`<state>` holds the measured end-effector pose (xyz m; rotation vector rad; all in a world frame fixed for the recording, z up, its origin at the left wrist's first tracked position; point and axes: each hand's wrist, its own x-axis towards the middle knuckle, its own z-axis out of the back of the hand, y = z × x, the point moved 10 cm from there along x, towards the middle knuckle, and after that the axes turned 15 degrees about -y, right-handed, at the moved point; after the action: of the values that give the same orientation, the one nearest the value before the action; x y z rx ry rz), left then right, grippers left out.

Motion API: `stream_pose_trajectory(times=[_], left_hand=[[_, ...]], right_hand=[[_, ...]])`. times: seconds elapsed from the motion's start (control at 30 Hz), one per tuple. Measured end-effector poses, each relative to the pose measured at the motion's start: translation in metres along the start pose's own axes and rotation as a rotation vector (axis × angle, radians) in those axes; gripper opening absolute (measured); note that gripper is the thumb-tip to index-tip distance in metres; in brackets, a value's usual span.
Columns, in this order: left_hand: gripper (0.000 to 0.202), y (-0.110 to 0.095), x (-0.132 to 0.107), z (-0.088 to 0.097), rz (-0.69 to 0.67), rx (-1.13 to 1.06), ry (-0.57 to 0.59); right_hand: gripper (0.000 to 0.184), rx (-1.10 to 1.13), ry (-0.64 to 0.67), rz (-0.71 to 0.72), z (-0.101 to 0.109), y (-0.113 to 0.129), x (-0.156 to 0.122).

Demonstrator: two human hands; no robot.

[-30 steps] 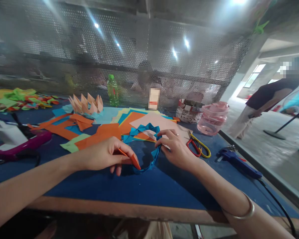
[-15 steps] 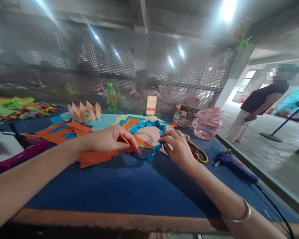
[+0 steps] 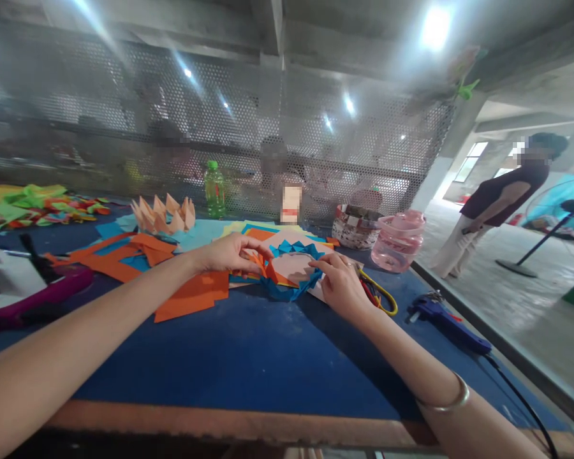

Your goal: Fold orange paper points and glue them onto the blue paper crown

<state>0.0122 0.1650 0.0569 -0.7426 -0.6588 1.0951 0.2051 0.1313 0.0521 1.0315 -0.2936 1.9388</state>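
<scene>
A ring of folded blue paper (image 3: 287,294) with pointed tips stands on the table in front of me. My left hand (image 3: 234,254) pinches a folded orange paper piece (image 3: 258,260) against the ring's left side; the fingertips partly cover where the two meet. On the opposite side, my right hand (image 3: 342,284) has its thumb and fingers closed on the ring's right edge. Behind and under the ring lies a stack of coloured paper sheets (image 3: 249,231). Orange paper sheets (image 3: 191,296) spread out beneath my left forearm.
A peach paper crown (image 3: 165,217), green bottle (image 3: 215,191), woven basket (image 3: 356,228) and pink jug (image 3: 397,245) line the back. Yellow-handled scissors (image 3: 382,296) and a blue glue gun (image 3: 452,325) lie right, its cord trailing forward. A person (image 3: 502,191) stands beyond the table.
My left hand has moved slightly up and brought the orange piece upright against the blue ring's left side. The ring has shifted a little right, with my right hand still on it.
</scene>
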Motion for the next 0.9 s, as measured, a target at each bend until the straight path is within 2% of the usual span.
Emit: stream_pose_trajectory(times=[0.2, 0.3, 0.4, 0.47, 0.57, 0.67, 0.77, 0.9], left_hand=[[0.056, -0.003, -0.006, 0.0, -0.075, -0.018, -0.039], [0.049, -0.013, -0.01, -0.001, -0.202, 0.062, -0.104], [0.038, -0.028, -0.017, -0.002, -0.316, 0.166, -0.186], [0.034, -0.032, -0.022, -0.007, -0.3, 0.178, -0.189], [0.03, -0.026, -0.026, -0.015, -0.177, 0.137, -0.13], [0.026, -0.023, -0.027, -0.02, -0.149, 0.135, -0.086], [0.023, -0.025, -0.026, -0.017, -0.207, 0.131, -0.085], [0.02, -0.032, -0.023, -0.003, -0.342, 0.233, -0.166]], right_hand=[[0.059, 0.045, -0.01, 0.01, 0.004, 0.004, -0.002], [0.06, 0.055, -0.004, 0.01, 0.001, 0.001, -0.003], [0.051, 0.058, -0.002, 0.022, -0.001, -0.002, -0.003], [0.041, 0.061, 0.006, 0.044, -0.003, 0.0, -0.004], [0.028, 0.055, 0.017, 0.062, -0.005, 0.001, -0.005], [0.018, 0.056, 0.018, 0.054, -0.005, 0.003, -0.005], [0.015, 0.079, 0.006, 0.048, -0.002, 0.006, -0.003], [0.015, 0.154, -0.051, 0.035, 0.005, 0.012, 0.0]])
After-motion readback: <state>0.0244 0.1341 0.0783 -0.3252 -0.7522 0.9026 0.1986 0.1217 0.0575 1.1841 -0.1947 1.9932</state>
